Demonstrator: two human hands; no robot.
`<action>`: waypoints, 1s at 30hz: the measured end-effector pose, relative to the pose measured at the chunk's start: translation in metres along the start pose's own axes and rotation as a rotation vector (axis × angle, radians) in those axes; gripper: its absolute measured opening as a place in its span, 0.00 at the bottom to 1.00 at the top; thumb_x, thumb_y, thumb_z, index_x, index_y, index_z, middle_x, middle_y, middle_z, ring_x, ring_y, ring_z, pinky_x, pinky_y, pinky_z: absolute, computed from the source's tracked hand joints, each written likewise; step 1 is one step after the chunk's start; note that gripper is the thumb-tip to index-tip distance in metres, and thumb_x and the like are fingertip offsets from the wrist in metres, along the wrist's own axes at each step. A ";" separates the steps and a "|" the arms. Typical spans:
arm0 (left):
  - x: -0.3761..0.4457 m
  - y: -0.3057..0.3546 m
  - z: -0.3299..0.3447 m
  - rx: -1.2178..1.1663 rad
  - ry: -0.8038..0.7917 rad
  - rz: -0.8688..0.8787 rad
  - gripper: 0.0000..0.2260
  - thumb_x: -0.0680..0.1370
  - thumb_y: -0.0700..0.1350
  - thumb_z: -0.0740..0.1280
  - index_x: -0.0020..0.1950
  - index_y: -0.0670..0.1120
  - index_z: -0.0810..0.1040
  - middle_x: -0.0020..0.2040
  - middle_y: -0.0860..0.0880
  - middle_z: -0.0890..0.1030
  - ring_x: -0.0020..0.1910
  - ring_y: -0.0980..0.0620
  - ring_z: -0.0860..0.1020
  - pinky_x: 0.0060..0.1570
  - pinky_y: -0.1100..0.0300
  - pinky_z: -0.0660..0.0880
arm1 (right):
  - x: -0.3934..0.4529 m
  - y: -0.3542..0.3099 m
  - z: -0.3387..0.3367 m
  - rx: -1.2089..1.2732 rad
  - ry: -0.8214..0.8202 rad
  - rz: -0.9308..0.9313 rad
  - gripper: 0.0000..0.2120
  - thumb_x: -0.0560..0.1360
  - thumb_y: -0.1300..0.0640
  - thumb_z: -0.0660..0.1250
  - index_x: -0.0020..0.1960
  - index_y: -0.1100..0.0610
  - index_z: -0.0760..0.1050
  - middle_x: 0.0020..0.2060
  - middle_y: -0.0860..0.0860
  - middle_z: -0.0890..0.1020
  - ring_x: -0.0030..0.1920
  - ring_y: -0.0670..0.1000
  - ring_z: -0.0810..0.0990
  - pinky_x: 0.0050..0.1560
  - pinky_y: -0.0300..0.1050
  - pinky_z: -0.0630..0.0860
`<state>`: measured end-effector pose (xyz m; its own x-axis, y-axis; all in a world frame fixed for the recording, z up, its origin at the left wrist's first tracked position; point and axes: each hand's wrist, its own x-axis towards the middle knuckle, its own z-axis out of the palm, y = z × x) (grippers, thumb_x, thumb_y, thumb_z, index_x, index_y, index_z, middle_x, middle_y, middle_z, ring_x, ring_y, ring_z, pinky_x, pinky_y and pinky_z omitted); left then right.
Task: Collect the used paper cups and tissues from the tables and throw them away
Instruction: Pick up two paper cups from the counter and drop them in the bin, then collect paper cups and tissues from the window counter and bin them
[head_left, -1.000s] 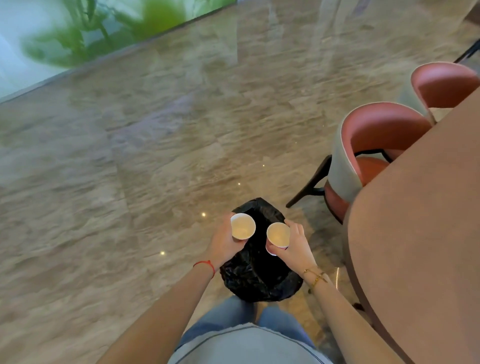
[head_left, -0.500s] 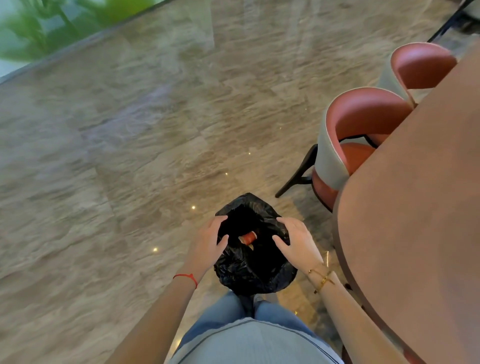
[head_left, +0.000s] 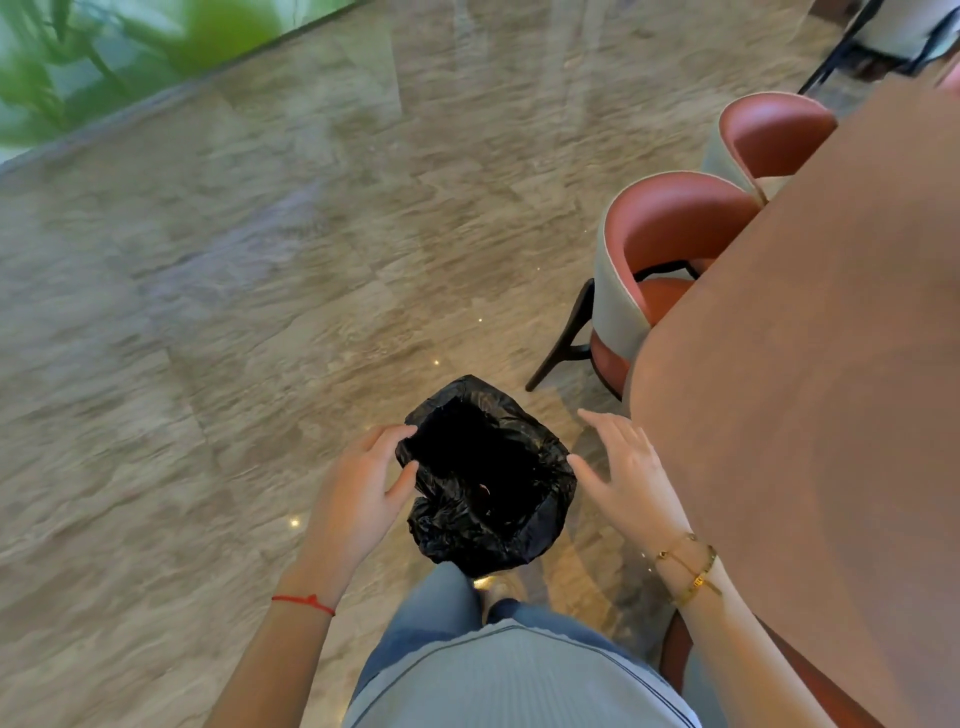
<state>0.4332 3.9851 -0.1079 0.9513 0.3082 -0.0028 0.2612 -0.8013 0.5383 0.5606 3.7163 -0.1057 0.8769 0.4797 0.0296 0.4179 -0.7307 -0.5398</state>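
1. Polished beige-grey marble floor (head_left: 260, 312) fills most of the view, with small bright light spots on it; at the far left a blurred green plant (head_left: 104, 52) shows behind glass.
2. On the floor at near centre stands a small bin lined with a crinkled black plastic bag (head_left: 488, 478), its mouth open upward. The inside is dark; only a faint reddish speck shows deep within, and the paper cups cannot be made out in it.
3. The left hand (head_left: 358, 499) is at the left edge of the bag's mouth, its fingers (head_left: 389, 434) curled over the rim and the thumb touching the plastic, so its grip pinches the black plastic bag. A thin red string bracelet (head_left: 304, 603) circles that wrist.
4. The right hand (head_left: 628, 478) hovers just right of the bag with fingers straight and spread, its grip holding nothing; whether the thumb tip touches the plastic I cannot tell. Gold chain bracelets (head_left: 688, 569) sit on that wrist.
5. On the right, a brown rounded tabletop (head_left: 831, 415) runs from near to far, its edge just beside the right hand.
6. Two round-backed chairs with terracotta-red cushions and pale grey outer shells are tucked at the tabletop's left side, the nearer chair (head_left: 660, 260) and the farther chair (head_left: 769, 140) just beside each other.
7. At the near edge show blue jeans (head_left: 431, 618) and a pale grey ribbed top (head_left: 509, 680).
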 end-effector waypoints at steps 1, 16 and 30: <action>-0.003 0.003 -0.001 0.008 -0.006 0.012 0.17 0.79 0.51 0.63 0.68 0.52 0.71 0.65 0.55 0.75 0.40 0.57 0.79 0.44 0.59 0.77 | -0.008 -0.001 -0.004 0.000 0.012 0.017 0.23 0.77 0.50 0.64 0.70 0.51 0.66 0.65 0.48 0.72 0.67 0.48 0.67 0.67 0.42 0.61; -0.063 0.004 -0.029 0.017 -0.238 0.384 0.17 0.79 0.50 0.64 0.68 0.52 0.72 0.66 0.56 0.74 0.60 0.57 0.75 0.53 0.68 0.67 | -0.206 -0.072 0.022 0.023 0.347 0.481 0.25 0.75 0.48 0.64 0.70 0.51 0.65 0.63 0.49 0.74 0.65 0.50 0.69 0.66 0.50 0.69; -0.186 0.084 0.007 -0.036 -0.630 0.919 0.16 0.78 0.47 0.66 0.66 0.51 0.75 0.63 0.55 0.76 0.64 0.56 0.72 0.62 0.65 0.67 | -0.465 -0.166 0.059 0.030 0.716 1.016 0.23 0.73 0.56 0.70 0.66 0.55 0.71 0.59 0.51 0.77 0.63 0.53 0.73 0.65 0.46 0.68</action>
<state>0.2792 3.8568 -0.0683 0.6959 -0.7180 -0.0122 -0.5803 -0.5723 0.5794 0.0699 3.6433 -0.0799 0.7360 -0.6761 0.0343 -0.5228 -0.5999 -0.6056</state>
